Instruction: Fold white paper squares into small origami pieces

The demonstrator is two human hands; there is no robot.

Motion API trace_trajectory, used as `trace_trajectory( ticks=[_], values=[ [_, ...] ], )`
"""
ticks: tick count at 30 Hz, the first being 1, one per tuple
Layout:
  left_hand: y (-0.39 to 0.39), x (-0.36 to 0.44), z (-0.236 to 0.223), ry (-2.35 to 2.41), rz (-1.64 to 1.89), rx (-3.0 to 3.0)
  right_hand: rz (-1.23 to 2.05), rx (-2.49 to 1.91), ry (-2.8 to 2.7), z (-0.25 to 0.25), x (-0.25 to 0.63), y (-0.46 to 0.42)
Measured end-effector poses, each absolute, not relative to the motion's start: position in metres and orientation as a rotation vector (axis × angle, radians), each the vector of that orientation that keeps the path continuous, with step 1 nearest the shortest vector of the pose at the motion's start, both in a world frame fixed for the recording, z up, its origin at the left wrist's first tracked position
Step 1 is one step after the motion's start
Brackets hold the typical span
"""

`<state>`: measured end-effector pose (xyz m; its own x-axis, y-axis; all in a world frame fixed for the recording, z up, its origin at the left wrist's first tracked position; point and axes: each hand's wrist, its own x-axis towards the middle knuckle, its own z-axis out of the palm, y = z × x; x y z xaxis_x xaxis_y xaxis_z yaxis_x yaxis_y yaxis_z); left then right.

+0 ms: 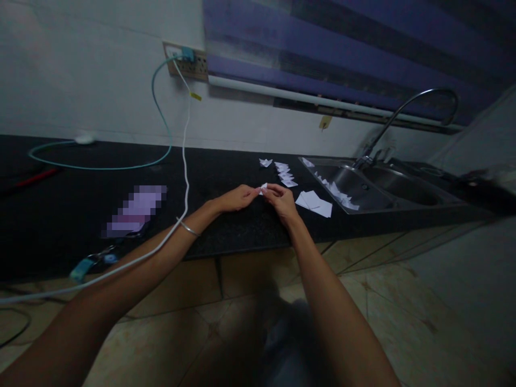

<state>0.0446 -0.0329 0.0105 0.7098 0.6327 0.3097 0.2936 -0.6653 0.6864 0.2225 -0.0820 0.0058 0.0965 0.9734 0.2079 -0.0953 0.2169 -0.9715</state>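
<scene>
Between the fingertips of both my hands is a small piece of folded white paper (263, 188), just above the dark countertop (226, 242). My left hand (241, 198) pinches its left side, and my right hand (281, 202) grips it from the right with bent fingers. Part of the paper is hidden by the fingers. Beyond my hands lies a folded paper boat (265, 163), and next to it a row of several more paper boats (285, 174). A stack of white paper sheets (314, 204) rests right of my right hand.
More folded papers (341, 196) line the left rim of the steel sink (363, 211), which has a tall curved faucet (382, 129). A white cable (186, 161) crosses over my left forearm. A blurred-out phone-like object (137, 211) and keys (94, 263) lie at left.
</scene>
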Motion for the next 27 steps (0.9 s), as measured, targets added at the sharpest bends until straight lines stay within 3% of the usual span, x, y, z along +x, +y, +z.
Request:
trace_trajectory(
  ticks=[9,20,27],
  values=[
    [-0.03,0.045,0.015,0.585,0.688,2.017,0.972,-1.031,-1.243,0.004,0.223,-0.081],
    [-0.032,0.043,0.024,0.494,0.658,2.086,0.79,-0.992,-1.338,0.0,0.225,-0.076],
    [-0.028,0.043,0.021,0.448,0.646,1.968,0.945,-0.937,-1.352,0.005,0.221,-0.084]
  ],
)
